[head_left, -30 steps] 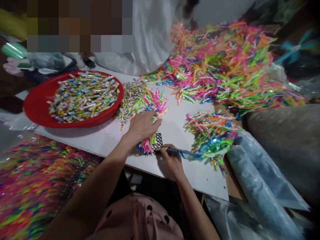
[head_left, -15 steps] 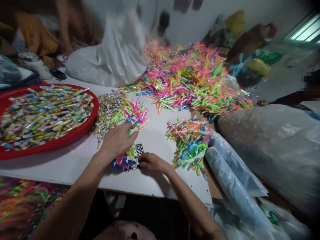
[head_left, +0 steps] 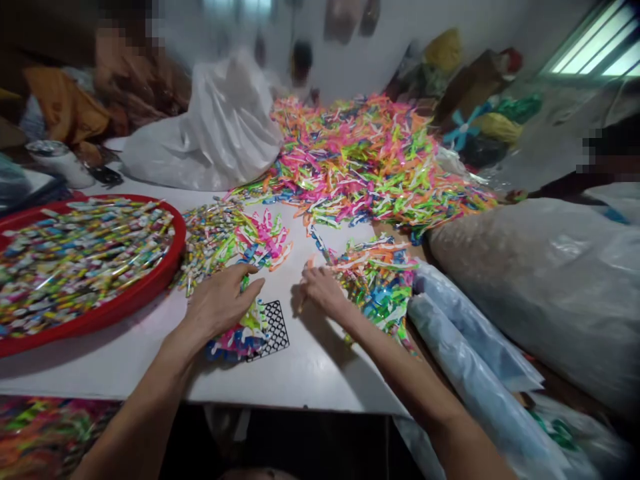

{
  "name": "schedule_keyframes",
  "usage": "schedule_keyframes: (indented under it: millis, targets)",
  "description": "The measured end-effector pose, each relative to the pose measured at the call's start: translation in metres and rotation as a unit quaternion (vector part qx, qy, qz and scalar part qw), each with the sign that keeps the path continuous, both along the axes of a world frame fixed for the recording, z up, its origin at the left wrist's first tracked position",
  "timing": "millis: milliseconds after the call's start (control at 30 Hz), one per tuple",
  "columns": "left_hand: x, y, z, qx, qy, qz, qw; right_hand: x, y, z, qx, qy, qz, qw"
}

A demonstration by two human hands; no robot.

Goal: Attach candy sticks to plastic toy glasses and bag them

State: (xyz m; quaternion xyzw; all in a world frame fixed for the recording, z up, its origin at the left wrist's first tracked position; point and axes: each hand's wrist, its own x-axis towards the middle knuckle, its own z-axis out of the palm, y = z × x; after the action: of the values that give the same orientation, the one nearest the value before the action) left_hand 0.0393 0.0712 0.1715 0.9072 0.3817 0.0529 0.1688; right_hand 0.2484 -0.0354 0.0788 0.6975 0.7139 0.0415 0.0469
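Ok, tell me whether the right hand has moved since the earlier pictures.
Yes: the right hand has moved away from the black grid, rightward and toward the far side of the table.

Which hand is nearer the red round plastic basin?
Left. The left hand is just right of the red round plastic basin, apart from its rim; the right hand is farther right, beside the small multicoloured plastic heap.
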Motion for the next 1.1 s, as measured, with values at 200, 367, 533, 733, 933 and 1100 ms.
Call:
schedule_keyframes:
  millis: [200, 367, 533, 733, 933, 1100]
  targets:
    - [0.001, -0.001, 0.001, -0.004, -0.013, -0.009, 1.0, -0.043, -0.054, -0.013, 0.022, 0.208, -0.106, 0.972]
    - [0.002, -0.003, -0.001, 0.0, -0.016, 0.0, 1.0, -0.056, -0.056, -0.014, -0.035, 0.254, -0.257, 0.932]
    - [0.0, -0.003, -0.001, 0.008, -0.031, -0.006, 0.999, -0.06, -0.051, -0.023, -0.024, 0.3, -0.302, 0.905]
    - [0.0, -0.004, 0.0, 0.004, -0.03, 0.003, 1.0, -0.059, -0.052, -0.018, 0.012, 0.339, -0.326, 0.883]
    - [0.0, -0.005, -0.002, 0.009, -0.042, 0.013, 0.999, -0.085, -0.062, -0.009, 0.17, 0.505, -0.231, 0.814]
    - [0.001, -0.006, -0.003, 0.005, -0.044, 0.02, 0.999, -0.118, -0.071, -0.042, 0.151, 0.516, -0.299, 0.788]
